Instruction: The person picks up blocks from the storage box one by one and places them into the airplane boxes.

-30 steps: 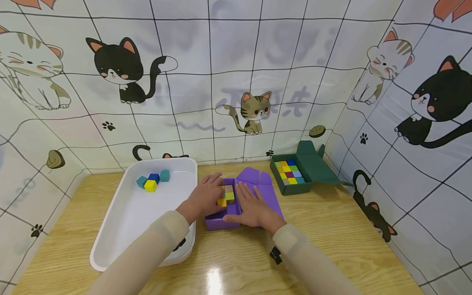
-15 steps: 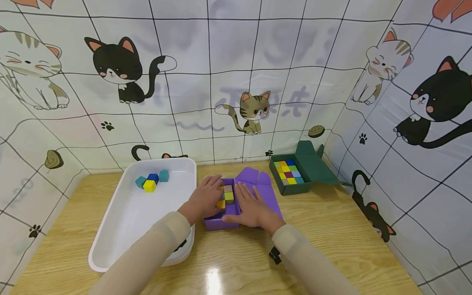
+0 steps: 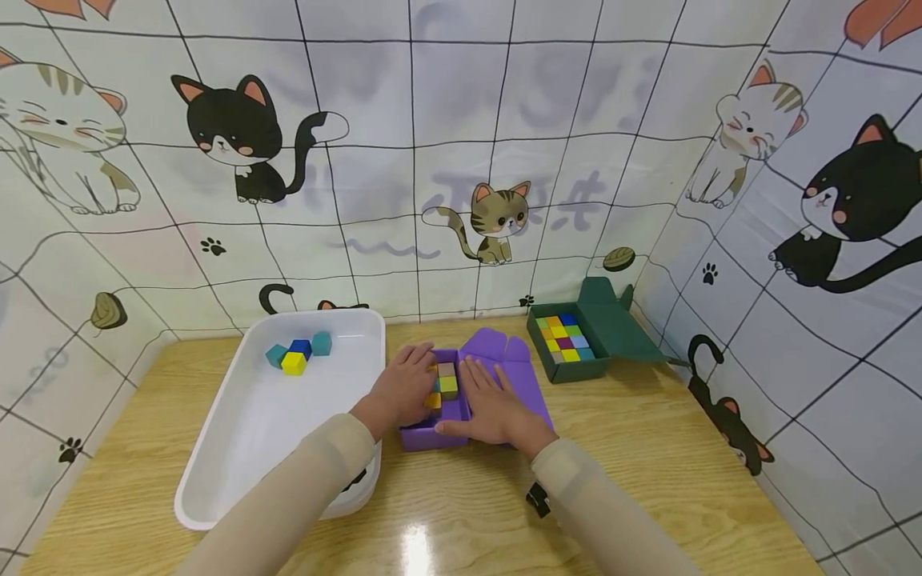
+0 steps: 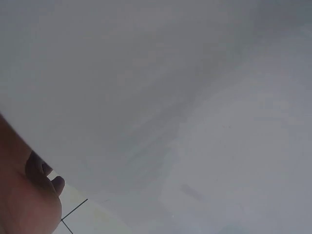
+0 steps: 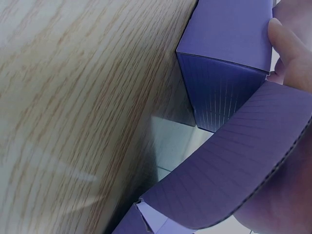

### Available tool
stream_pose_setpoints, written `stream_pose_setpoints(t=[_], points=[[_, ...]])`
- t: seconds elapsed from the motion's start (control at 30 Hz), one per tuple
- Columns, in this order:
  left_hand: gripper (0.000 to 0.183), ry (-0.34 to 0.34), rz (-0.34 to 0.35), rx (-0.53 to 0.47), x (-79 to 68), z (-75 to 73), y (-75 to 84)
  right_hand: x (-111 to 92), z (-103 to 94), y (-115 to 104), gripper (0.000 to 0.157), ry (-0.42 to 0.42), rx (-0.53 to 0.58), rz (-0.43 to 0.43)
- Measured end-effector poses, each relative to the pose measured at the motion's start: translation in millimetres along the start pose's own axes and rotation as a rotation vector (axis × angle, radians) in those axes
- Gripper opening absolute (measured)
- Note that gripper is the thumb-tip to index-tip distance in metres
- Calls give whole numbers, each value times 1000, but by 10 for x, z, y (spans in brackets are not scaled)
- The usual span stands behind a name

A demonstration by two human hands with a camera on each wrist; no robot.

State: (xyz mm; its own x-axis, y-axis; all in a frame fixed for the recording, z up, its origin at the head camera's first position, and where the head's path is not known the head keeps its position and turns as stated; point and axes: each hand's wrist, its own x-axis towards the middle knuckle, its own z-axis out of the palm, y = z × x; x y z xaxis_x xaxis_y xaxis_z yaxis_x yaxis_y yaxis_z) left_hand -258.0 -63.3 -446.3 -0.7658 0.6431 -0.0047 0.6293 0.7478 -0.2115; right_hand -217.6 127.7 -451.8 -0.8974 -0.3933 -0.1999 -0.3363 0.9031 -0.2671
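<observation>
An open purple cardboard box (image 3: 434,438) lies in the middle of the table, its lid (image 3: 536,392) folded out to the right. Colored cubes stand in it, among them a yellow-green cube (image 3: 448,384) and an orange cube (image 3: 433,402). My left hand (image 3: 401,386) reaches over the box's left side, its fingertips and what they touch partly hidden. My right hand (image 3: 493,406) rests with straight fingers on the lid, the thumb at the box's right wall. In the right wrist view that thumb (image 5: 287,44) touches the purple box's edge. The left wrist view shows mostly white tray wall (image 4: 146,97).
A white tray (image 3: 252,448) stands left of the box, with teal, blue and yellow cubes (image 3: 294,364) near its far end. At the back right sits an open green box (image 3: 579,370) filled with colored cubes. Behind the table hangs a cat-print cloth (image 3: 374,184).
Both hands stay almost in the same place. My left hand shifts only slightly over the box; the cubes in the tray and the green box do not move.
</observation>
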Motion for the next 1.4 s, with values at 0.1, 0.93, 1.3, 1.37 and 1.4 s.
stream_pose_setpoints(t=[0.1,0.93,1.3,1.37,1.4], points=[[50,30,-1,-76,-26,-43,-74,0,3,4,113,-5,-1,2],[27,122,-388,-132,-962,-61,-1515,-18,16,20,116,15,35,-1],[37,84,-438,-105,-1113,281,-1642,-3,30,32,116,7,13,-2],[37,86,-452,-106,-1117,324,-1654,-7,21,26,116,6,7,0],[37,88,-457,-106,-1119,344,-1662,-9,17,24,116,7,9,0]])
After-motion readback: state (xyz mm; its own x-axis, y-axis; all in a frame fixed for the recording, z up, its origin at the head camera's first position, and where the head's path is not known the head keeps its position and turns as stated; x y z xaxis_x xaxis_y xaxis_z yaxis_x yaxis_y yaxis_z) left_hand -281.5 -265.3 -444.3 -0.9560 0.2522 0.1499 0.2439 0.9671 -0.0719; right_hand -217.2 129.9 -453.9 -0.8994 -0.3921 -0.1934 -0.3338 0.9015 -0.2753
